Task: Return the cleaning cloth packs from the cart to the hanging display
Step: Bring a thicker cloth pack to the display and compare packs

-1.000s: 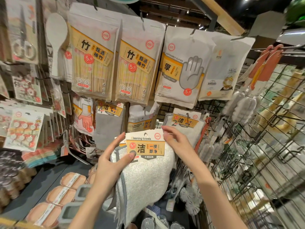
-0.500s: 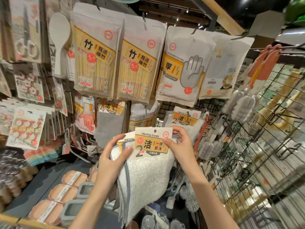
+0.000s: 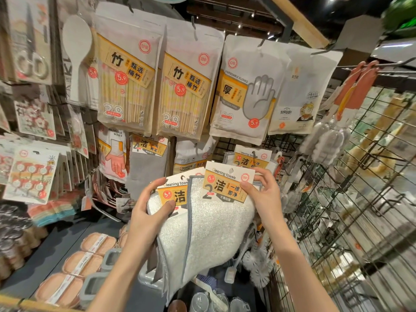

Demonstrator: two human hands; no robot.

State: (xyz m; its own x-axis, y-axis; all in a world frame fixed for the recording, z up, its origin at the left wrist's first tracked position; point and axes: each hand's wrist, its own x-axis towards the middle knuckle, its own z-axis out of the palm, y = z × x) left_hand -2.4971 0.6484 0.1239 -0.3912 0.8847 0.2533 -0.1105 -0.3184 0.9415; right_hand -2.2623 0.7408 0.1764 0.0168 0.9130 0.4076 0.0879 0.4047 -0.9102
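I hold two white cleaning cloth packs in front of the hanging display. My right hand (image 3: pixel 262 194) pinches the header card of the front pack (image 3: pixel 216 230), whose yellow label reads "Cleaning towels". My left hand (image 3: pixel 148 212) grips the rear pack (image 3: pixel 173 194), thumb on its label. The front pack sits to the right of the rear one and overlaps it. A matching cloth pack (image 3: pixel 252 159) hangs on a hook just above my right hand. The cart is out of view.
Chopstick bags (image 3: pixel 126 82), disposable glove bags (image 3: pixel 247 91) and a grey cloth pack (image 3: pixel 148 163) hang on the display. Bottle brushes (image 3: pixel 324 143) hang on a wire grid (image 3: pixel 360 210) at right. Sponges (image 3: pixel 81 262) lie on the shelf below.
The single stack has separated: my right hand slid the front pack up and to the right, uncovering the second pack's label under my left hand.
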